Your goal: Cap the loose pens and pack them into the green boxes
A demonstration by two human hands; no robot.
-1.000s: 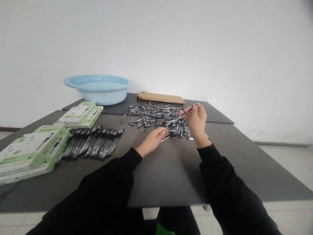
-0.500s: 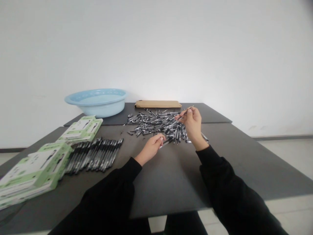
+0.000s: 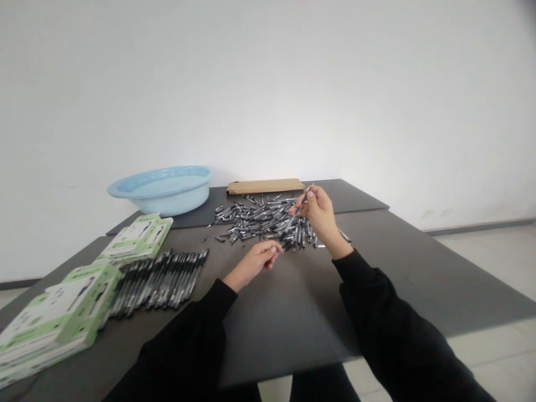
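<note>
The bench (image 3: pixel 419 279) is dark and matte; on it spreads a loose heap of slim, shiny pens (image 3: pixel 253 220), and behind this a long cardboard box (image 3: pixel 266 186). Between both hands and the front edge, the flat surface leaves room. Above the heap, the right hand (image 3: pixel 321 215) pinches one thin pen piece (image 3: pixel 305 195); the left hand (image 3: pixel 255 262) has curled fingers, but I cannot tell if its grip holds something.

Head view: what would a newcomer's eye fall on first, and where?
Probably the wide light-blue basin, on the far left part of the dark table. Then the loose heap of pen-like pieces near the table's middle, with the right hand pinching a thin stick in front of it. Green-and-white boxes and a row of pens lie at the left.
</note>
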